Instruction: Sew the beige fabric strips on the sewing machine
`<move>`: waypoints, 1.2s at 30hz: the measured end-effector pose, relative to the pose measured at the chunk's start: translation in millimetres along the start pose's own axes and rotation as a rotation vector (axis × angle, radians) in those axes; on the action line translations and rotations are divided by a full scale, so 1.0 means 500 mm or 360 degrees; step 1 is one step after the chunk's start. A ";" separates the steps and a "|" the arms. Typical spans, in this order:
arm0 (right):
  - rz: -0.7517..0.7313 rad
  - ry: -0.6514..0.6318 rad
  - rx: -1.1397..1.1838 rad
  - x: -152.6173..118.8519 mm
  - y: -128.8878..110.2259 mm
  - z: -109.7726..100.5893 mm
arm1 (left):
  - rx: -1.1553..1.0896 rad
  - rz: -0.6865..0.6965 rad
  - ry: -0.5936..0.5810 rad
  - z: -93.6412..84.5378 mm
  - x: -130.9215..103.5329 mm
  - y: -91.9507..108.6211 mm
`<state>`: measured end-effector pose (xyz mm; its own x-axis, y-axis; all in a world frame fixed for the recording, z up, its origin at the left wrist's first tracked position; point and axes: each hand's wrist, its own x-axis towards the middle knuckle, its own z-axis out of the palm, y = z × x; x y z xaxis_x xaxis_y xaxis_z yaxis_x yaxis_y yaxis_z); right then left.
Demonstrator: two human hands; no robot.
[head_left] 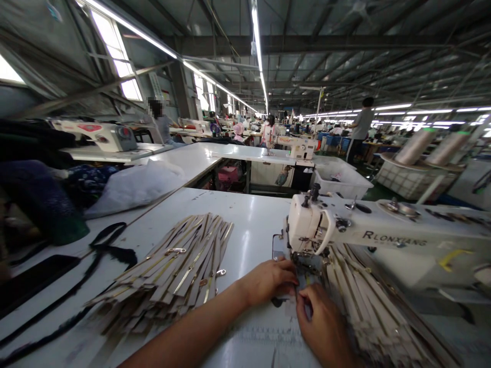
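Note:
My left hand (271, 280) rests at the sewing machine (310, 222), just in front of its needle area, with fingers bent together. Close beside it on the right, my right hand (320, 317) pinches near the same spot, thumb and forefinger together. Whatever lies between the fingers is too small and hidden to name. A pile of beige zipper strips (184, 266) with gold teeth and metal pulls lies left of my hands. Another bundle of strips (368, 301) lies to the right, partly under the machine arm.
Black straps (82, 281) and a white plastic bag (138, 184) lie at the left. Beyond the table stand a white bin (341, 179), another sewing machine (293, 145) and large thread cones (416, 146). A person (361, 128) stands at the back right; others sit farther off.

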<state>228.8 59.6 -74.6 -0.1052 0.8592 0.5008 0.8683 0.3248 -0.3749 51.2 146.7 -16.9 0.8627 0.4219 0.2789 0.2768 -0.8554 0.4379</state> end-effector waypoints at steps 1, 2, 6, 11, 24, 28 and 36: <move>-0.0021 0.0005 -0.0013 0.000 -0.001 -0.002 | 0.0005 -0.0003 0.0005 0.001 0.000 0.000; -0.0045 0.0013 -0.0022 -0.001 -0.003 -0.005 | 0.0011 -0.0009 0.0009 0.002 -0.001 0.001; -0.0143 0.0043 -0.0028 -0.001 -0.011 -0.017 | 0.0015 -0.0028 0.0020 0.002 -0.004 0.004; -0.0165 0.0019 -0.0004 -0.001 -0.015 -0.026 | 0.0051 -0.0047 0.0008 0.003 -0.007 0.009; -0.0141 0.0062 0.0004 0.000 -0.017 -0.021 | 0.0227 -0.0094 -0.0031 0.010 -0.012 0.017; -0.0136 0.0059 -0.0033 0.001 -0.019 -0.022 | 0.0259 -0.0079 -0.0040 0.012 -0.012 0.018; -0.0113 0.0075 -0.0113 0.011 -0.025 -0.020 | 0.0335 -0.0113 -0.0062 0.010 -0.012 0.021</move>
<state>222.3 56.1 -59.3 -0.1462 0.8150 0.5607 0.8917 0.3540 -0.2820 50.9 134.0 -18.1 0.8524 0.4747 0.2191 0.4160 -0.8696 0.2660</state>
